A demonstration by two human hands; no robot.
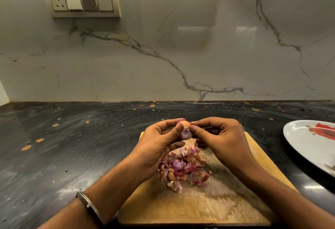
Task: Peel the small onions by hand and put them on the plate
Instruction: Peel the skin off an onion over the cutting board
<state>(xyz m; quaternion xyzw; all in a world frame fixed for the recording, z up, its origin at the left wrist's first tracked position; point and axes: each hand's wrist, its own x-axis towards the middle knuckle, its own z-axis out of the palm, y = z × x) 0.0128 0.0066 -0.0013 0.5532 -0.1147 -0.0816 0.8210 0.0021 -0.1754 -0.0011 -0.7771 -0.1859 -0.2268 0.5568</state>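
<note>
Item: small, half-peeled purple onion (186, 132), papery orange-brown skin on its upper part, bare violet flesh below. Held in the air above the 12 o'clock edge of the worn rectangular wooden cutting board (199, 203), between both hands.

Left hand (157, 143): fingers curled behind the onion, thumb across its front; clamped on it.

Right hand (219, 138): fingertips pinched together on the skin at the onion's 3 o'clock side, apparently gripping a flap to strip.

Heap of loose purple and brown onion skins (183, 168): board centre, at 6 o'clock from the hands (one fleshier purple piece sits in it; whether scrap or a whole bulb cannot be told).

White oval plate with red printed motif (308, 138): on the black speckled stone counter (72, 147), at 3 o'clock from the board, well apart from the hands; no onions visible on the part shown.

Risks, as judged:
- Skin tears short, since it is dry and brittle; remnants stay on.
- Bare flesh is slick; a hard pull could squirt the onion out of the left grip onto the counter.
- A peeled onion dropped into the heap could get lost among the scraps.
</note>
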